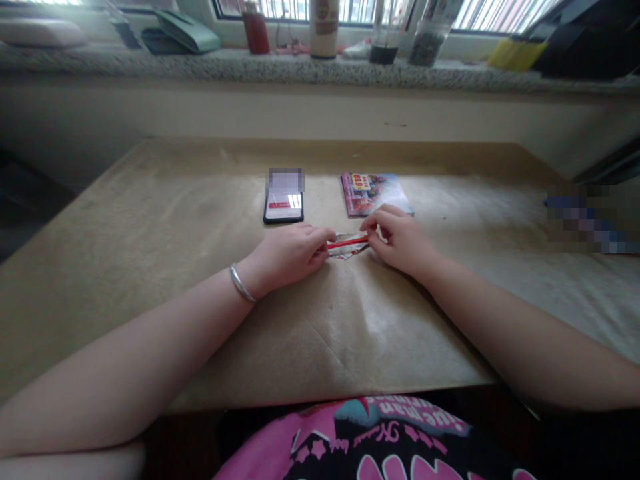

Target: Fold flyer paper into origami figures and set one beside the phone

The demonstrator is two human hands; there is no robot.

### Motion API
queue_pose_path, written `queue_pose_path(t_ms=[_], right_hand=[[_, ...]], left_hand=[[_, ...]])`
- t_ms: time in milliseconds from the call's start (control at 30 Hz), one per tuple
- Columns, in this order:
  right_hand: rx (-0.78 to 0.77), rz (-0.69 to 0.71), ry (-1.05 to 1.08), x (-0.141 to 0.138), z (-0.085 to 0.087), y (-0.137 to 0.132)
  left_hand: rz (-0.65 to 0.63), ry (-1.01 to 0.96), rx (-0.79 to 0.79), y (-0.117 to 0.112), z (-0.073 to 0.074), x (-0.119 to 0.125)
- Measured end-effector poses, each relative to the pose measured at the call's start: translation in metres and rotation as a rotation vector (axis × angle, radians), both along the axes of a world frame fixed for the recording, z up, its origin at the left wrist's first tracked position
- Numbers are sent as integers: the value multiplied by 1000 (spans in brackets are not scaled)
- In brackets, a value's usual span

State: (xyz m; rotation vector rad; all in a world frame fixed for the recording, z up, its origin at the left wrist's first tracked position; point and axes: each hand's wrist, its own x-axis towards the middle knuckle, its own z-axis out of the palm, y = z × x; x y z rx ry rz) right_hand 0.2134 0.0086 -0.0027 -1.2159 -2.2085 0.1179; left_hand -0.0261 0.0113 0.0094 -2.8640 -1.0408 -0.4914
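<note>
A thin red strip (pixel 349 243) runs between my two hands at the middle of the table. It lies across a small piece of pale printed paper (pixel 345 253), perhaps folded, whose ends are partly covered by my fingers. My left hand (pixel 300 252), with a silver bangle at the wrist, is closed on the strip's left end, its fingers curled under. At the other end, the thumb and forefinger of my right hand (pixel 397 240) pinch the strip and the paper's edge. Whether the strip is part of the paper or separate, I cannot tell.
A phone (pixel 284 208) with a lit screen lies beyond my left hand. Just behind my right hand is a colourful flat booklet or box (pixel 375 193). Bottles (pixel 324 27) and other items stand on the granite windowsill (pixel 280 67). A blurred blue object (pixel 590 223) lies at the table's right.
</note>
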Motion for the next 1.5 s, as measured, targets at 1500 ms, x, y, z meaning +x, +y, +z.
queue_pose_path(t_ms=[1500], right_hand=[[-308, 130, 313, -21, -2, -6]], left_hand=[[-10, -219, -14, -2, -7, 6]])
